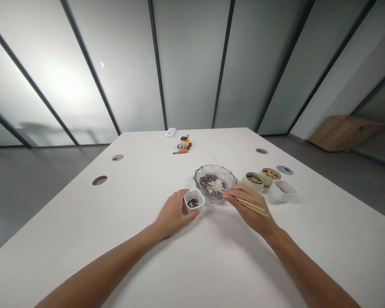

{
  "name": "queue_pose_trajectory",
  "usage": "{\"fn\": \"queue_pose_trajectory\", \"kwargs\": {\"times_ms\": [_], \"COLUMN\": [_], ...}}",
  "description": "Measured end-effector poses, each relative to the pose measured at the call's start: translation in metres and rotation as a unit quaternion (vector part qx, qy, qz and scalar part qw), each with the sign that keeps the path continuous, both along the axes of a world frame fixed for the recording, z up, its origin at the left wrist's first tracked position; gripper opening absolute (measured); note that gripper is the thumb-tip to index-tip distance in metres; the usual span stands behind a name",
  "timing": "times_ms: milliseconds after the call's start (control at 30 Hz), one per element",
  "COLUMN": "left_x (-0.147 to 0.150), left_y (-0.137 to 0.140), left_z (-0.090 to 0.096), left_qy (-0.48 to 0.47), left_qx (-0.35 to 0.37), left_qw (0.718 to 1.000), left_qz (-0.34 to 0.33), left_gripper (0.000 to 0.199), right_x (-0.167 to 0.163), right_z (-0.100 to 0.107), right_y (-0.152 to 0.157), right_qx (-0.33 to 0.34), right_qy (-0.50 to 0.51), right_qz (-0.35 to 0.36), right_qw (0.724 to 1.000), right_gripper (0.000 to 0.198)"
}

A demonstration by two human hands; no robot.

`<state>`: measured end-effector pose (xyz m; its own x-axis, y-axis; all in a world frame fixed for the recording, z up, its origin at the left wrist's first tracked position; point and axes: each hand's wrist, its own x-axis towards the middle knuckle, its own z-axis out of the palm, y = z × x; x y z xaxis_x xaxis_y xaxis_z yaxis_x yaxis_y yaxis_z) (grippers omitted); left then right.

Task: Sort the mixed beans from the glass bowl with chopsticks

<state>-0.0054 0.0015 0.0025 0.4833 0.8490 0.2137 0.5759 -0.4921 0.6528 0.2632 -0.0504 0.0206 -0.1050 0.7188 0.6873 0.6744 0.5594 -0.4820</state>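
My left hand is wrapped round a small white cup standing on the table. Several dark, seed-like pieces lie in that cup. Held in my right hand is a pair of wooden chopsticks, whose tips reach down into a clear glass bowl. More of the dark pieces are spread inside the bowl, mostly toward its left side. Whether the tips pinch a piece is too small to tell. The bowl is just beyond the cup, between my two hands.
Right of the bowl stand two beige pots with light-coloured pieces in them and a white cup. Farther back are a yellow toy vehicle, an orange toy carrot and a white device. Round holes pierce the white tabletop.
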Motion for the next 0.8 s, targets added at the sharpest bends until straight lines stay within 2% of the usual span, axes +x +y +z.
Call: {"fn": "queue_pose_trajectory", "kwargs": {"times_ms": [233, 567, 800], "left_x": [0.0, 0.0, 0.0], "left_y": [-0.001, 0.0, -0.001], "left_z": [0.003, 0.001, 0.002], "left_qy": [0.004, -0.001, -0.004], "left_qx": [-0.013, -0.006, -0.005], "left_qw": [1.0, 1.0, 1.0], "left_qz": [0.003, -0.001, -0.001], "left_gripper": [0.044, 0.047, 0.047], "right_x": [-0.001, -0.009, -0.011], "right_z": [-0.002, -0.009, -0.004], "right_y": [0.0, 0.0, -0.001], "right_qx": [0.029, -0.026, -0.02], "right_qy": [0.007, 0.023, 0.026], "right_qz": [0.0, 0.005, -0.008], "right_qw": [1.0, 0.999, 0.999], "right_gripper": [0.013, 0.02, 0.023]}}
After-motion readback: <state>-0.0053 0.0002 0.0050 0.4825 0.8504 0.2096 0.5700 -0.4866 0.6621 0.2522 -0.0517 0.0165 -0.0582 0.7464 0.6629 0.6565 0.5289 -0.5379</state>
